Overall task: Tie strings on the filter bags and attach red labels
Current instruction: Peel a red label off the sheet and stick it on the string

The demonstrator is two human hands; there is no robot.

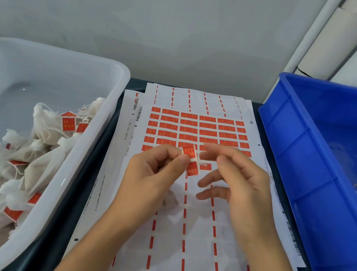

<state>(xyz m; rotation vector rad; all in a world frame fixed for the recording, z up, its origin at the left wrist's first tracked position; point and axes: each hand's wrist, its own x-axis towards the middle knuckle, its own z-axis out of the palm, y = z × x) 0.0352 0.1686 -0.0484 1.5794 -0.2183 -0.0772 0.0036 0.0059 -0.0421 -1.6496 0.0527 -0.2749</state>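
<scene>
The see-through white plastic tub [98, 110] at nine o'clock looks smooth and a bit shiny. Inside it lie soft white cloth filter bags [38, 161] with a rough, thin weave and small red paper labels [68, 122]. The flat white paper label sheets [181, 239] in the middle look matt. The bright blue plastic crate [307, 158] at three o'clock is smooth and glossy. The bench [89, 173] underneath looks dark and matt.

white tub [120, 85]: cut left | right fingertips [208, 147]: blurred | blue bin [288, 132]: cut right
</scene>
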